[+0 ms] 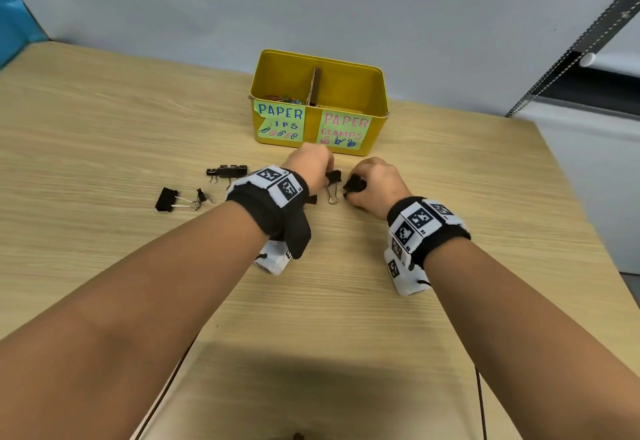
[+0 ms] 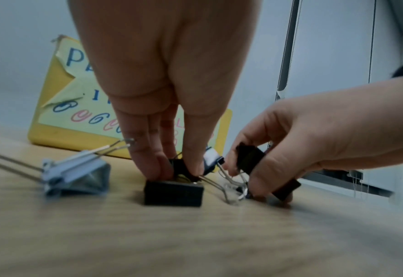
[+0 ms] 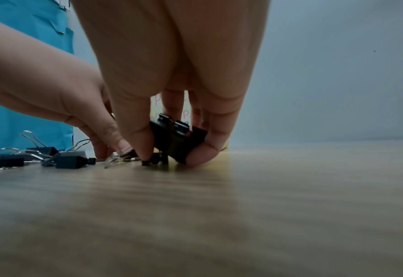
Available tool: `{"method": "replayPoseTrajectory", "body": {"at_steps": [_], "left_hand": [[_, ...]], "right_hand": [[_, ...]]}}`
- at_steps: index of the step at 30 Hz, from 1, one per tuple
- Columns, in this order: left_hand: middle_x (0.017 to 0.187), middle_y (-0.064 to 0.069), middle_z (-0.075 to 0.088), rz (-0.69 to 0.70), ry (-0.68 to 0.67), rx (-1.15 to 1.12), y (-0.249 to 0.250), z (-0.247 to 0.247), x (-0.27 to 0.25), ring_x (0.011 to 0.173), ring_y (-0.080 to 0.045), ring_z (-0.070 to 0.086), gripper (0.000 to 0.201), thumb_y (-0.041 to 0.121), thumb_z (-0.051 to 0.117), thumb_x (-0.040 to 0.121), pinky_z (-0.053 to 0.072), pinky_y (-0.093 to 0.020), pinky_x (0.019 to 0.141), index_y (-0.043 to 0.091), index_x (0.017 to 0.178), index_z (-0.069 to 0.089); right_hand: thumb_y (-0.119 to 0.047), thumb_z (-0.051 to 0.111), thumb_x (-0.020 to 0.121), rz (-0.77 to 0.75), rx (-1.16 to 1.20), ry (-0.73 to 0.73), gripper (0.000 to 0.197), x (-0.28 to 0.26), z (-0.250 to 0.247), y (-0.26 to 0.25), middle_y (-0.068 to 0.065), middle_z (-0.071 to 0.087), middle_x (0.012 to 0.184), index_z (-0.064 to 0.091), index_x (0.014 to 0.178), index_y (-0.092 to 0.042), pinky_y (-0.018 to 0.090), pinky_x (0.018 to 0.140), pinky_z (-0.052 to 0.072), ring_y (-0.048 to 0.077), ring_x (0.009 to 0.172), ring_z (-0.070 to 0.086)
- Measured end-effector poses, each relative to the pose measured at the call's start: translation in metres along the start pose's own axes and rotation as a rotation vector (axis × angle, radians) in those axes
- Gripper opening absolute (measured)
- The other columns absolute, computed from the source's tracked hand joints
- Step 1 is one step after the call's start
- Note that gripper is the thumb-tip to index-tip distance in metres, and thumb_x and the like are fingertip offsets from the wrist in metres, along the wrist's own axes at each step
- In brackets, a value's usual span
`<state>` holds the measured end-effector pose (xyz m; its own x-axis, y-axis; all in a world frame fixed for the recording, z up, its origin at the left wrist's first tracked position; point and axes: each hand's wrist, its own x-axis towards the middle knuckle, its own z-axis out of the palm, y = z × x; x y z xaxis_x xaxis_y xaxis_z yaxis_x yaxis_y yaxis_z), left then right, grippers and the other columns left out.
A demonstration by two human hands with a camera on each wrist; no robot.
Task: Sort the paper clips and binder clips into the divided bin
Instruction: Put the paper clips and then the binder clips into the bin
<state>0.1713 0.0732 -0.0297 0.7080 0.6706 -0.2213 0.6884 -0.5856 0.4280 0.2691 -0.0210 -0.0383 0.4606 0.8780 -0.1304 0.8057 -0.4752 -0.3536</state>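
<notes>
A person's right hand [image 1: 375, 181] pinches a black binder clip [image 3: 177, 140] between thumb and fingers at mid-frame of the wooden table [image 1: 346, 301], its folded body tilted, one end down at the tabletop. The left hand [image 1: 308, 165] pinches a smaller black binder clip [image 2: 182, 168] beside it, wire handles [image 1: 332, 193] pointing toward the camera. Behind stands the yellow divided bin [image 1: 377, 93], labelled for clips and clamps. More binder clips [image 1: 227, 172] lie at centre left.
</notes>
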Motion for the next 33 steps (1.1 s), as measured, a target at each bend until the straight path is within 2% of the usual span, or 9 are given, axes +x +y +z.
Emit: {"method": "replayPoseTrajectory", "body": {"at_steps": [10, 13, 15, 18, 21, 24, 27, 30, 33], "left_hand": [[0.121, -0.011, 0.061, 0.073, 0.056, -0.127, -0.011, -0.014, -0.01, 0.112, -0.027, 0.055, 0.024, 0.013, 0.061, 0.088, 0.045, -0.035, 0.094, 0.011, 0.112, 0.062], [0.118, -0.005, 0.061, 0.122, 0.162, -0.295, -0.011, -0.035, -0.018, 0.108, -0.023, 0.056, 0.023, 0.013, 0.061, 0.088, 0.042, -0.033, 0.095, 0.012, 0.111, 0.063], [0.114, 0.0, 0.061, 0.146, 0.272, -0.392, -0.005, -0.054, -0.016, 0.102, -0.018, 0.055, 0.023, 0.013, 0.061, 0.088, 0.041, -0.029, 0.093, 0.012, 0.111, 0.063], [0.115, -0.004, 0.065, 0.163, 0.413, -0.419, 0.006, -0.081, -0.002, 0.1, -0.019, 0.059, 0.024, 0.015, 0.063, 0.086, 0.045, -0.027, 0.091, 0.012, 0.11, 0.064], [0.113, -0.007, 0.067, 0.133, 0.463, -0.354, 0.014, -0.094, 0.02, 0.105, -0.022, 0.06, 0.023, 0.015, 0.064, 0.085, 0.044, -0.024, 0.087, 0.012, 0.108, 0.066], [0.114, -0.005, 0.067, 0.121, 0.449, -0.285, 0.018, -0.095, 0.036, 0.109, -0.021, 0.06, 0.025, 0.014, 0.062, 0.086, 0.046, -0.025, 0.091, 0.015, 0.111, 0.066], [0.125, -0.002, 0.064, 0.115, 0.362, -0.194, 0.015, -0.095, 0.039, 0.12, -0.021, 0.056, 0.039, 0.02, 0.063, 0.086, 0.044, -0.034, 0.103, 0.025, 0.125, 0.059], [0.13, -0.002, 0.058, 0.091, 0.369, -0.196, -0.005, -0.095, 0.021, 0.122, -0.021, 0.051, 0.043, 0.021, 0.063, 0.086, 0.042, -0.037, 0.104, 0.028, 0.128, 0.055], [0.127, -0.004, 0.055, 0.038, 0.252, -0.217, -0.039, -0.084, -0.016, 0.117, -0.021, 0.053, 0.035, 0.015, 0.064, 0.086, 0.043, -0.029, 0.095, 0.022, 0.12, 0.058]], "right_hand": [[-0.02, 0.062, 0.084, -0.01, -0.049, -0.056, 0.043, -0.003, 0.0, -0.004, 0.012, 0.043, 0.13, 0.056, 0.123, -0.005, 0.03, 0.102, 0.041, 0.027, 0.117, 0.051], [-0.024, 0.061, 0.084, -0.023, 0.175, 0.121, 0.04, 0.002, -0.021, -0.013, 0.011, 0.056, 0.12, 0.058, 0.119, -0.006, 0.029, 0.097, 0.045, 0.025, 0.109, 0.056], [-0.029, 0.062, 0.081, -0.021, 0.45, 0.319, 0.037, 0.011, -0.047, -0.026, 0.012, 0.065, 0.113, 0.062, 0.112, -0.008, 0.043, 0.092, 0.053, 0.029, 0.101, 0.063], [-0.028, 0.064, 0.077, 0.036, 0.663, 0.535, 0.032, 0.037, -0.082, -0.046, 0.01, 0.067, 0.102, 0.064, 0.102, -0.009, 0.046, 0.085, 0.055, 0.03, 0.096, 0.067], [-0.019, 0.064, 0.081, 0.104, 0.811, 0.361, 0.047, 0.066, -0.098, -0.056, 0.012, 0.061, 0.11, 0.052, 0.124, -0.005, 0.047, 0.086, 0.056, 0.028, 0.1, 0.065], [-0.013, 0.053, 0.09, 0.121, 0.63, 0.168, 0.057, 0.078, -0.099, -0.053, 0.018, 0.049, 0.139, 0.033, 0.143, -0.002, 0.035, 0.098, 0.047, 0.029, 0.125, 0.052], [-0.014, 0.054, 0.088, 0.09, 0.374, 0.217, 0.052, 0.077, -0.094, -0.045, 0.011, 0.045, 0.144, 0.044, 0.139, -0.012, 0.032, 0.11, 0.037, 0.025, 0.132, 0.045], [-0.008, 0.054, 0.083, 0.054, 0.274, 0.419, 0.037, 0.057, -0.08, -0.044, 0.009, 0.056, 0.123, 0.061, 0.118, -0.018, 0.027, 0.096, 0.045, 0.023, 0.11, 0.055], [-0.007, 0.057, 0.085, -0.103, 0.26, 0.152, 0.025, 0.028, -0.055, -0.054, 0.001, 0.056, 0.098, 0.061, 0.108, -0.015, 0.019, 0.067, 0.043, 0.015, 0.09, 0.055]]}}
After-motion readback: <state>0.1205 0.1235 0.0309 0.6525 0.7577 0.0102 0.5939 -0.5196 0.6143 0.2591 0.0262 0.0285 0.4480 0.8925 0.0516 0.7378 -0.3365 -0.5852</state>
